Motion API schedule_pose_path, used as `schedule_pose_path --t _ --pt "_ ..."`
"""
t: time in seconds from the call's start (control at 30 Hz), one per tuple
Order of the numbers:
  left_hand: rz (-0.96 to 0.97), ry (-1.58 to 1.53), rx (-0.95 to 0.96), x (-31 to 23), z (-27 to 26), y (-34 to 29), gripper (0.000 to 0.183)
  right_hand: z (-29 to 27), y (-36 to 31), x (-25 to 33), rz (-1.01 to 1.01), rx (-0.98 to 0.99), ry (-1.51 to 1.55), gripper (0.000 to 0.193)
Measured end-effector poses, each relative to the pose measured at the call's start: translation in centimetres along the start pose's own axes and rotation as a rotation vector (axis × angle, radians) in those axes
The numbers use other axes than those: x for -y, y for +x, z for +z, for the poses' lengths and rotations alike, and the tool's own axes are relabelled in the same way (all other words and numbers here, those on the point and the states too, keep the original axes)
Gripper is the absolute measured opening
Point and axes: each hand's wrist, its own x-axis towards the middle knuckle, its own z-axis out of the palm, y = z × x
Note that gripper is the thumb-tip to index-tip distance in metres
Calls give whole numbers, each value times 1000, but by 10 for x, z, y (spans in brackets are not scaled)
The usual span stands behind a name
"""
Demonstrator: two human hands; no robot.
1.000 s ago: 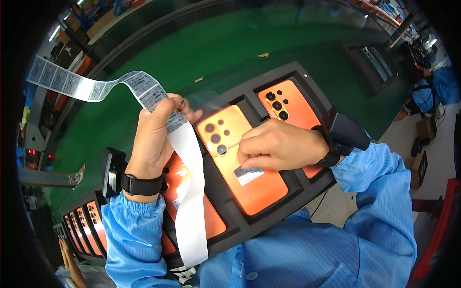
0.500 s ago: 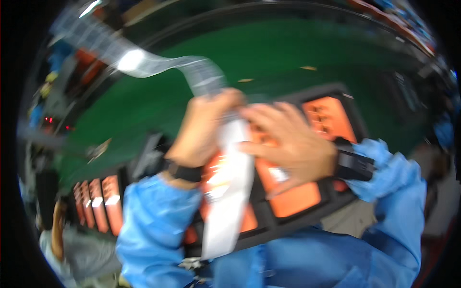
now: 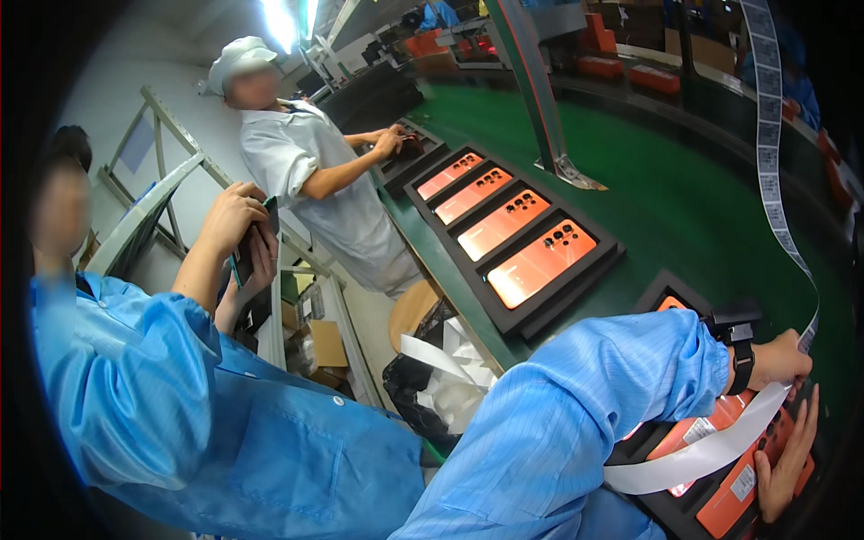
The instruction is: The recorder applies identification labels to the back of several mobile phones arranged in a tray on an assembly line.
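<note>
Green conveyor belt (image 3: 684, 198) with a black tray (image 3: 513, 238) of orange phones. At far right, left hand (image 3: 781, 358) gripping white label strip (image 3: 711, 450); right hand (image 3: 787, 459) flat, fingers spread, on an orange phone (image 3: 733, 490).

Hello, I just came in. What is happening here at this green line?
A person in a blue coat holds a long white label strip in the left hand, while the right hand rests on orange phones in a black tray. Further up the green conveyor belt, another tray holds four orange phones. Beside the belt stand two co-workers, one in white and one in blue.
</note>
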Motion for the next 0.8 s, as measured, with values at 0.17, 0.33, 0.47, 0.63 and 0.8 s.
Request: schedule_pose_path --t 0.17,0.33,0.47,0.63,0.8 --pt "-25 71 22 -16 1 -6 15 -7 11 7 30 -81 182 97" --pt "-245 -11 414 -26 0 -6 25 -12 5 13 127 -214 519 110" --pt "-397 -130 333 -22 0 -7 25 -27 2 20 67 -62 1011 87" --pt "360 468 606 -12 4 4 24 -68 -28 27 61 637 900 48" --pt "-126 17 277 -78 -15 -57 36 -76 40 52 44 344 572 18"
